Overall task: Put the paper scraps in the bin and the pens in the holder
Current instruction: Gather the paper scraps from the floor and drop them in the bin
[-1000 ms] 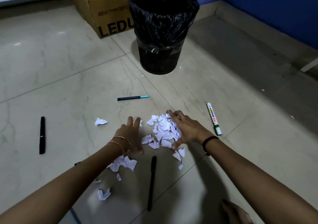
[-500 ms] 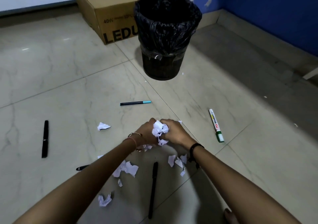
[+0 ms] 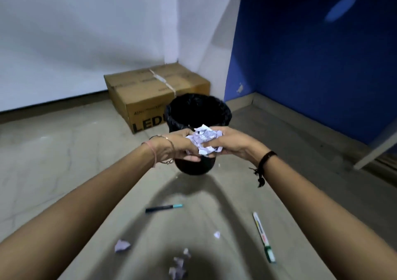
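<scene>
A: Floor (image 3: 53, 172) is pale marbled tile; white wall at 11 o'clock, blue wall (image 3: 311, 64) at 1 o'clock, meeting in the corner behind a cardboard box (image 3: 150, 95) printed "LED".

B: Bin position?

A: Black bin (image 3: 198, 112), lined with a black bag, stands on the floor just in front of the box, at 12 o'clock from the hands. Mouth open and dark; contents not visible.

B: Hands?

A: Both raised, cupped together in front of the bin, near its rim on the near side. Left hand (image 3: 180, 148) is under and to the left of a wad of paper scraps (image 3: 204, 141); right hand (image 3: 232, 143) closes over it from the right. Both hands hold the wad between them, fingers curled around it. Bangles on the left wrist, a dark band on the right.

B: Anything left on the floor?

A: Yes. Loose scraps (image 3: 178, 266) at 6 o'clock, one crumpled piece (image 3: 122, 245) at 7 o'clock, one small piece (image 3: 217, 234) near centre. Teal-capped pen (image 3: 164, 208) lies crosswise below the hands, well apart from the bin. White marker with a green cap (image 3: 263, 236) lies at 5 o'clock, cap end nearest the camera. Frame is slightly blurred; print on the marker is unreadable.

B: Holder?

A: Cannot locate one.
</scene>
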